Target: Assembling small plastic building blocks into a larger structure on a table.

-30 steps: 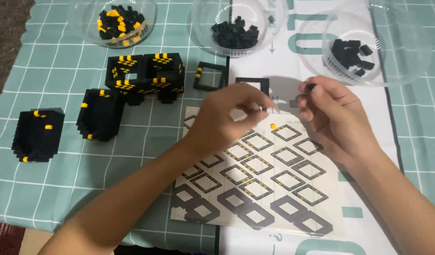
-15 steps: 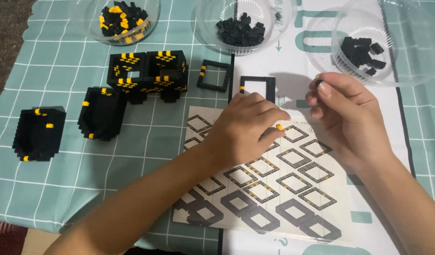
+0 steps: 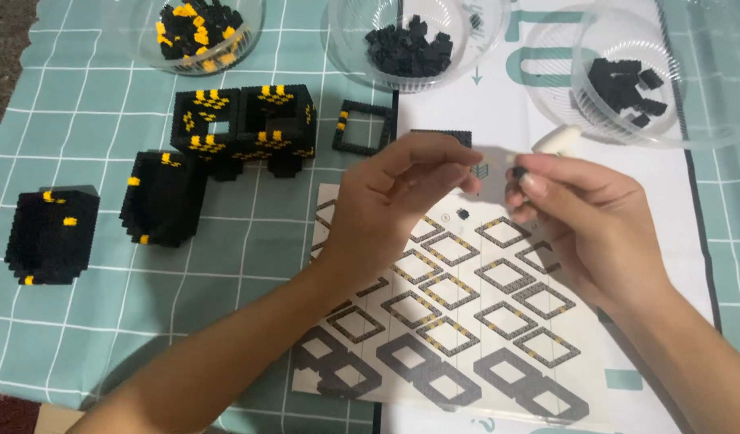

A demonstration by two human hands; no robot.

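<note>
Two hands meet above instruction sheet [image 3: 466,321] — left hand [image 3: 390,205] fingertips pinched together, right hand [image 3: 583,217] clamping tiny black brick [image 3: 517,173].

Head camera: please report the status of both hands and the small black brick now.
Left hand and right hand raised over instruction sheet, fingertips close together. Right pinches tiny black brick; left's grip unclear. Black frame untouched. Nothing blocking.
</note>
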